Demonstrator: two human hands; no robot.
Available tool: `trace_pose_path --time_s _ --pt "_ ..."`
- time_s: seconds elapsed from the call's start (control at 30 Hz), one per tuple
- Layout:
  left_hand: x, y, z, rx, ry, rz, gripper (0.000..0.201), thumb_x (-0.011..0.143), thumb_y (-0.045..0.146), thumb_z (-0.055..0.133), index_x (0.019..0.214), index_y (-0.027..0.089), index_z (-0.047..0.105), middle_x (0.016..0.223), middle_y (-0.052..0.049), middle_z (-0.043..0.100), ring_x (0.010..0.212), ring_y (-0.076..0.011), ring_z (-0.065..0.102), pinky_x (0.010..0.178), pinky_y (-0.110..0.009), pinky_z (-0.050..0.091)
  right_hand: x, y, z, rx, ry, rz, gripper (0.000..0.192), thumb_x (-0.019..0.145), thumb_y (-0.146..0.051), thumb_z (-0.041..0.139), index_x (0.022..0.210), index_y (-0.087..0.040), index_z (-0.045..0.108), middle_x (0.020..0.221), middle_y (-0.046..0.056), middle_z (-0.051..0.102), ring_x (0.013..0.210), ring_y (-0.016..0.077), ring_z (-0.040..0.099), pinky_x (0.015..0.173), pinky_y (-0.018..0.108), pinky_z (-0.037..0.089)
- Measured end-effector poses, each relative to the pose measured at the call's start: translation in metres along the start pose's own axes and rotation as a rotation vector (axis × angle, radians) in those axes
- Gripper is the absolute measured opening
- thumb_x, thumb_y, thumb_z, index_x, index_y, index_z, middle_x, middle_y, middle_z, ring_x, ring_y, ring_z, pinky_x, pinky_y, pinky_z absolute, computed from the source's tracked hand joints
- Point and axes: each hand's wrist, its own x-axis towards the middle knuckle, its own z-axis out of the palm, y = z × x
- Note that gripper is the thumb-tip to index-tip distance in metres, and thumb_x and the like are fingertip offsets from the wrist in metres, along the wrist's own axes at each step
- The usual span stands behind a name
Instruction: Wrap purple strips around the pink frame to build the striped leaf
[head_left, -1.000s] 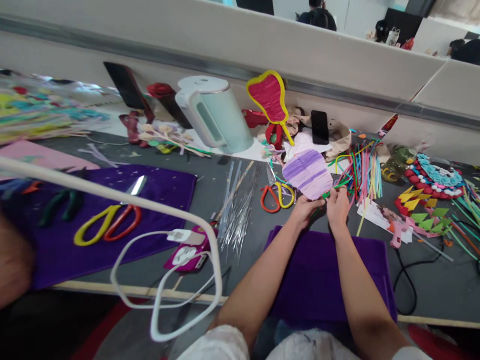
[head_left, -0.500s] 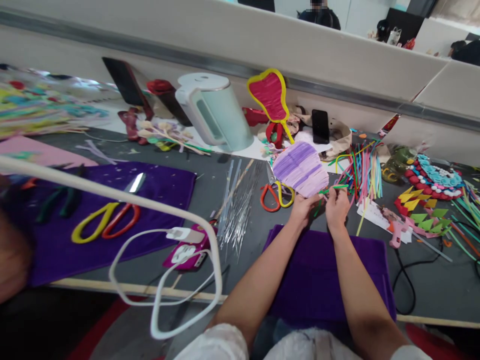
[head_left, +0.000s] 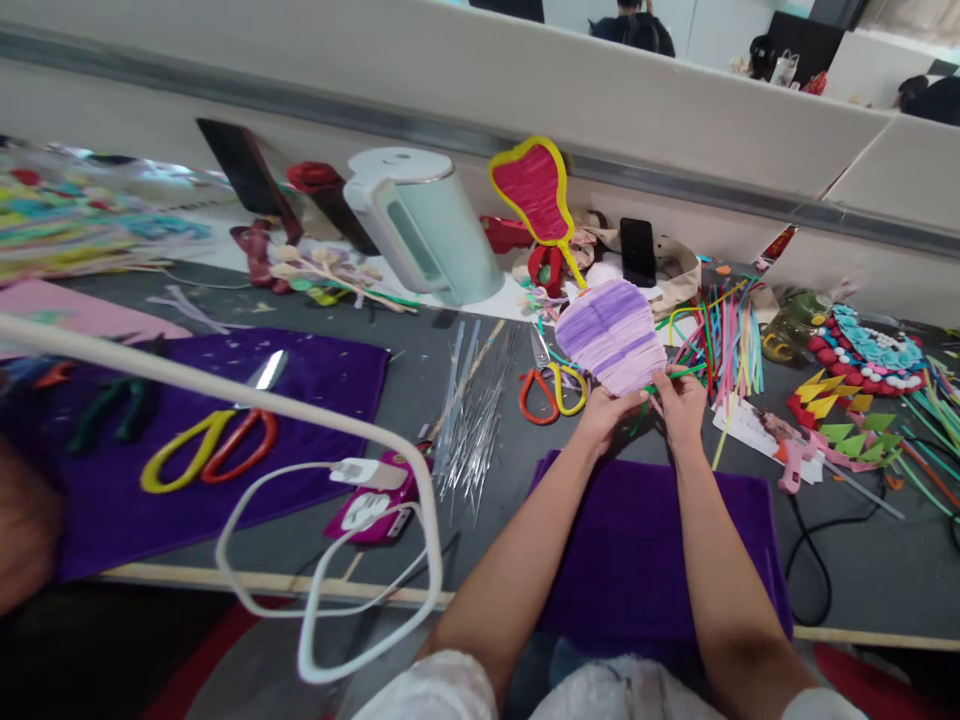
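In the head view, a lilac and purple striped, heart-shaped panel of wound pipe cleaners (head_left: 611,335) is held up off the grey work surface (head_left: 465,520), just beyond and above the fingers of both hands. The left hand (head_left: 606,418) is closed on the panel's lower edge, the fingers (head_left: 626,400) pinched about its narrow bottom point. The right hand (head_left: 682,405) is touching that same point from the other side, its fingers curled shut around a thin green pipe cleaner (head_left: 679,375), which runs out sideways from the fingers along the panel's lower right rim. The panel's long axis rises away from the fingers, tilted slightly leftward; both hands are equally near it. Left of the fingers, orange and yellow handled scissors (head_left: 551,388) lie flat beside a fan of thin silver wires (head_left: 476,410). Right of the fingers, a loose bundle of coloured pipe cleaners (head_left: 724,340) is spread out. Nearer than the fingers, a purple cloth mat (head_left: 637,560) covers the surface. Beyond, a pale green electric kettle (head_left: 424,230) stands against a low grey partition (head_left: 525,90), over which other people are partly seen.
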Motion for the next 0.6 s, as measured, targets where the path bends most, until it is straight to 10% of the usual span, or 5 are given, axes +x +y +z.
trace_pose_path --time_s 0.6 --pt "-0.0006 0.0013 -0.0015 -0.017 0.011 -0.06 0.044 0.051 0.029 0.086 0.089 0.012 0.071 0.069 -0.008 0.071 0.06 -0.0206 0.066 0.061 -0.033 0.053 -0.0027 -0.0067 0.0027 -0.082 -0.017 0.019 0.026 0.075 -0.042 0.062 0.078 -0.017 0.059 0.071 0.0 0.06 0.061 0.0128 0.053 0.058 0.025 0.047"
